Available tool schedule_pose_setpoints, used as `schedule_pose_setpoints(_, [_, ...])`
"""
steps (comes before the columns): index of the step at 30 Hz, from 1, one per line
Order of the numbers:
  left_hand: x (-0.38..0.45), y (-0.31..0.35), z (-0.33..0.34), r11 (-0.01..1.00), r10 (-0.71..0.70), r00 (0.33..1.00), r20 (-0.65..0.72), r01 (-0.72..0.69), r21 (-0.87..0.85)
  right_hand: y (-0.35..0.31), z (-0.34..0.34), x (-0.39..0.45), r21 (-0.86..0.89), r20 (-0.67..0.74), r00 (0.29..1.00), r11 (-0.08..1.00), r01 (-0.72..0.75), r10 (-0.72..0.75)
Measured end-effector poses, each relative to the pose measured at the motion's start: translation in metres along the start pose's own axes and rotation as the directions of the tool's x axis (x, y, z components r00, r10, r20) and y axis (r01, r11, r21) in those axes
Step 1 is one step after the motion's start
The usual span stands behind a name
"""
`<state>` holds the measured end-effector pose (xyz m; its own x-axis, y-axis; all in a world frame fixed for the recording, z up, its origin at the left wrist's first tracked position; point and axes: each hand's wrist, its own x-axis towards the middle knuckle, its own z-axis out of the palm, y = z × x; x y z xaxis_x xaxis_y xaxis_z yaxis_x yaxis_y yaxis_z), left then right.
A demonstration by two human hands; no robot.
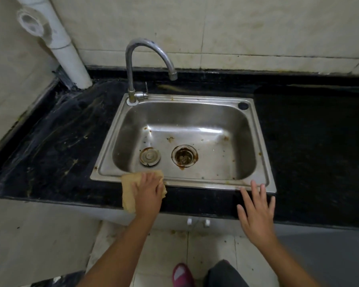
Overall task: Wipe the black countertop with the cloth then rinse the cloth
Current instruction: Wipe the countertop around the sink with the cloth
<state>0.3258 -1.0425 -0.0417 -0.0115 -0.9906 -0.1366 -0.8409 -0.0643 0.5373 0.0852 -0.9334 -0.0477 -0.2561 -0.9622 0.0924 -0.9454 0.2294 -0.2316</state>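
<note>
My left hand point(147, 191) presses flat on a tan cloth point(129, 191) at the front strip of the black countertop point(56, 154), overlapping the front left rim of the steel sink point(265, 154). The cloth hangs partly over the counter's front edge. My right hand point(255, 212) rests with fingers spread on the counter's front edge, fingertips touching the sink's front right rim, holding nothing. The counter left of the sink shows streaks and smears. A curved chrome faucet point(133, 65) stands at the sink's back left; no water runs.
A white drain pipe point(71, 56) comes down onto the counter's back left corner. A loose drain stopper point(150, 156) lies in the basin beside the rusty drain point(184, 156). Tiled walls close the back and left. A red slipper point(182, 274) shows on the floor below.
</note>
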Motion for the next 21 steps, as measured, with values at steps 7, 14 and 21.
schedule_pose_setpoints(7, [-0.033,0.050,0.039,0.943,0.226,0.954,0.199,-0.265,0.199,0.053,-0.006,-0.007,0.059,0.031,0.990,0.989,-0.137,0.135])
schedule_pose_setpoints(14, [-0.075,0.142,0.102,0.789,0.315,0.834,0.453,-0.496,0.364,0.110,-0.027,-0.002,-0.093,0.231,0.946,0.973,-0.213,0.229])
schedule_pose_setpoints(21, [-0.095,0.211,0.136,0.727,0.356,0.762,0.540,-0.589,0.352,0.149,-0.040,-0.003,-0.058,0.335,0.938,0.995,-0.080,0.095])
